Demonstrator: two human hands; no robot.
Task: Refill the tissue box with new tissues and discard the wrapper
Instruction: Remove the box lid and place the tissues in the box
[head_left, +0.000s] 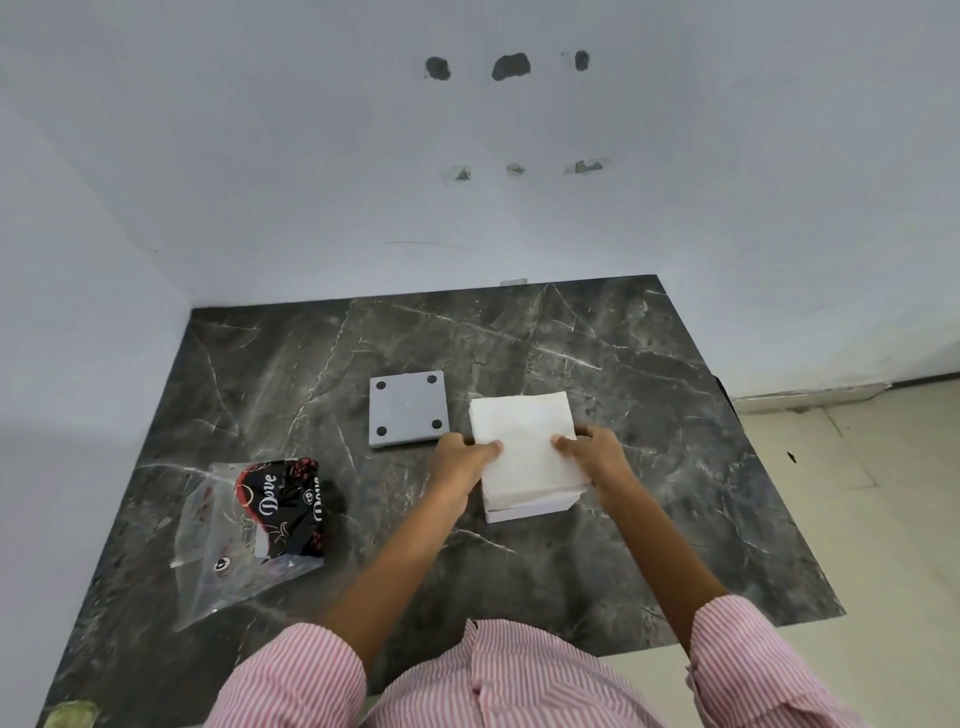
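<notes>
A white stack of tissues (524, 441) sits in the top of a white tissue box (530, 510) at the middle right of the dark marble table (291, 374). My left hand (462, 462) grips the stack's left edge, thumb on top. My right hand (595, 452) grips its right edge the same way. The box's grey bottom panel (408, 410), with black round feet facing up, lies flat just left of the stack. The clear plastic wrapper (249, 535) with a black and red printed label lies crumpled at the table's left.
White walls stand close behind and to the left of the table. The table's right edge drops to a pale tiled floor (857, 493). A greenish patch (70, 714) shows at the bottom left corner.
</notes>
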